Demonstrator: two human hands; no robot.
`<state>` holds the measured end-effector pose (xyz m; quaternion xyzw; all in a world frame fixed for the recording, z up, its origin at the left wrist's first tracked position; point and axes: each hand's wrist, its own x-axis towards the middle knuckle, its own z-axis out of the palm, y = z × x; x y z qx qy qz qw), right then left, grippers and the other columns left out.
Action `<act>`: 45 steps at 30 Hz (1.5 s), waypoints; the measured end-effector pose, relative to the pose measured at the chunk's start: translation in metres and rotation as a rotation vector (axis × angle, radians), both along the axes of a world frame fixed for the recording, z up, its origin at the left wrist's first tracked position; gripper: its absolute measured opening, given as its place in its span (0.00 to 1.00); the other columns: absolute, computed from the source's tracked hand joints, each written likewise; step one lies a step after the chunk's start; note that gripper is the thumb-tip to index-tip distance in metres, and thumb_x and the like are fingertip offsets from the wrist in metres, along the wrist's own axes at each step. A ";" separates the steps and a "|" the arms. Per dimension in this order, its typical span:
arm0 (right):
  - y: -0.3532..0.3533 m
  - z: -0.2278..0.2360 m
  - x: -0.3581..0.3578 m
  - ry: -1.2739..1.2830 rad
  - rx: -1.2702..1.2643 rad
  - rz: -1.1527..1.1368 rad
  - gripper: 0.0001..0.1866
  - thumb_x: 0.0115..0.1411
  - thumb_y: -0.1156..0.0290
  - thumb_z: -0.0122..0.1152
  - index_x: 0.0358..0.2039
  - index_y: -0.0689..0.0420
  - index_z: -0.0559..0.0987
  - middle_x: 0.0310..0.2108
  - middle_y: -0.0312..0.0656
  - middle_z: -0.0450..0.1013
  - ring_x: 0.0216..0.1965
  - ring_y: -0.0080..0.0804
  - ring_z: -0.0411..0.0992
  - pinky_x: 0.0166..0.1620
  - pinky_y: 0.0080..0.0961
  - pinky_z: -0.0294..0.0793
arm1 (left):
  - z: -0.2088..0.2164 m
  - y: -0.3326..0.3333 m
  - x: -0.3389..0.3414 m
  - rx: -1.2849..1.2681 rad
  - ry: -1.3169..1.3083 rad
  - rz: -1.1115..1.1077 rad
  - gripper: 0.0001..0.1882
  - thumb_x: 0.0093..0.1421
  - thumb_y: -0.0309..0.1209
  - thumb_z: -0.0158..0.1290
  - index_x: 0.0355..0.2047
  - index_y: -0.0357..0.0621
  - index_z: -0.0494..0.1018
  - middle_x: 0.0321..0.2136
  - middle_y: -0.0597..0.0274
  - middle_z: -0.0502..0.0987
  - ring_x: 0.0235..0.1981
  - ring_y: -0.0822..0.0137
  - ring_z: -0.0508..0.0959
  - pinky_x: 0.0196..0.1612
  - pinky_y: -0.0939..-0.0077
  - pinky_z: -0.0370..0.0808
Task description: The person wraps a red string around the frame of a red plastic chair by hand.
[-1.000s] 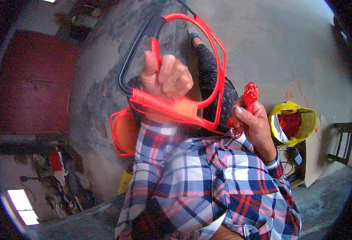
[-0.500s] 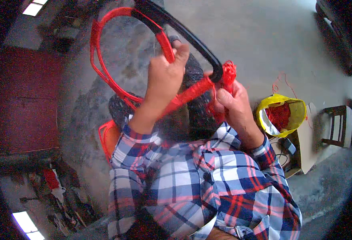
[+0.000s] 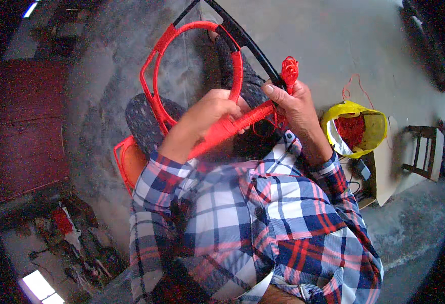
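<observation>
Across my lap lies a black frame, with a round ring and a straight bar closely wrapped in red cord. My left hand is closed around the wrapped bar where the ring's right side comes down to it; some of its fingertips are hidden underneath. At the bar's right end, my right hand is closed on a bundle of red cord that sticks up above the fist. Its thumb presses against the black part of the frame. A loose loop of cord hangs below the bar between my hands.
To the right stands a yellow bag with red cord inside and a strand trailing out over the floor. Beside it are an open cardboard box and a dark slatted object. An orange seat-like piece edged in red shows left of my arm.
My left hand has come down from the ring's upper right side to the wrapped bar. The frame has shifted, with its ring now farther right. My right hand still grips the cord bundle.
</observation>
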<state>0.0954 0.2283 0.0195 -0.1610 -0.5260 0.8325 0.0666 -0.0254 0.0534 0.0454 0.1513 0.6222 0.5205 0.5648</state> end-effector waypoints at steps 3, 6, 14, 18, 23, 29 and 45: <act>-0.003 0.007 0.002 -0.041 -0.075 -0.022 0.10 0.54 0.64 0.65 0.29 0.53 0.73 0.20 0.24 0.63 0.19 0.12 0.60 0.22 0.13 0.57 | 0.001 -0.003 -0.001 -0.030 -0.096 -0.056 0.12 0.47 0.25 0.49 0.33 0.31 0.69 0.26 0.48 0.77 0.24 0.61 0.78 0.30 0.70 0.78; -0.002 -0.001 0.003 -0.059 -0.032 -0.030 0.10 0.54 0.65 0.65 0.30 0.53 0.73 0.20 0.23 0.63 0.19 0.11 0.59 0.21 0.12 0.56 | 0.002 -0.004 0.001 -0.070 -0.142 -0.054 0.11 0.46 0.23 0.48 0.32 0.30 0.69 0.24 0.47 0.76 0.22 0.60 0.78 0.28 0.69 0.78; 0.002 -0.011 0.002 -0.074 0.038 -0.020 0.10 0.55 0.64 0.64 0.30 0.54 0.72 0.22 0.27 0.67 0.22 0.16 0.64 0.25 0.17 0.63 | -0.011 -0.006 0.002 -0.005 -0.166 -0.052 0.10 0.45 0.22 0.50 0.30 0.33 0.67 0.23 0.49 0.75 0.23 0.59 0.79 0.27 0.69 0.79; 0.003 -0.012 0.002 -0.060 0.037 -0.019 0.10 0.55 0.65 0.64 0.29 0.53 0.71 0.22 0.27 0.67 0.22 0.16 0.64 0.24 0.17 0.63 | -0.011 -0.004 0.002 -0.055 -0.133 -0.044 0.11 0.44 0.21 0.50 0.30 0.34 0.67 0.23 0.50 0.75 0.24 0.59 0.79 0.28 0.69 0.79; 0.005 -0.005 0.002 -0.108 0.020 -0.011 0.10 0.56 0.65 0.63 0.29 0.53 0.71 0.22 0.28 0.67 0.22 0.16 0.64 0.23 0.17 0.63 | -0.015 -0.009 -0.002 0.059 -0.247 -0.076 0.12 0.44 0.21 0.49 0.32 0.34 0.68 0.25 0.49 0.76 0.25 0.59 0.79 0.30 0.70 0.79; 0.003 -0.014 0.002 -0.095 0.006 -0.049 0.09 0.55 0.65 0.63 0.29 0.53 0.72 0.20 0.26 0.65 0.19 0.14 0.61 0.22 0.15 0.57 | -0.018 -0.005 -0.001 0.018 -0.242 -0.071 0.12 0.45 0.21 0.49 0.32 0.34 0.68 0.26 0.49 0.76 0.25 0.60 0.79 0.31 0.70 0.79; 0.010 -0.031 0.000 -0.128 0.015 -0.035 0.08 0.56 0.67 0.61 0.29 0.53 0.71 0.22 0.29 0.67 0.22 0.16 0.64 0.24 0.17 0.63 | -0.018 -0.002 0.005 -0.036 -0.001 -0.121 0.15 0.45 0.24 0.57 0.33 0.36 0.66 0.26 0.57 0.73 0.23 0.67 0.76 0.29 0.75 0.76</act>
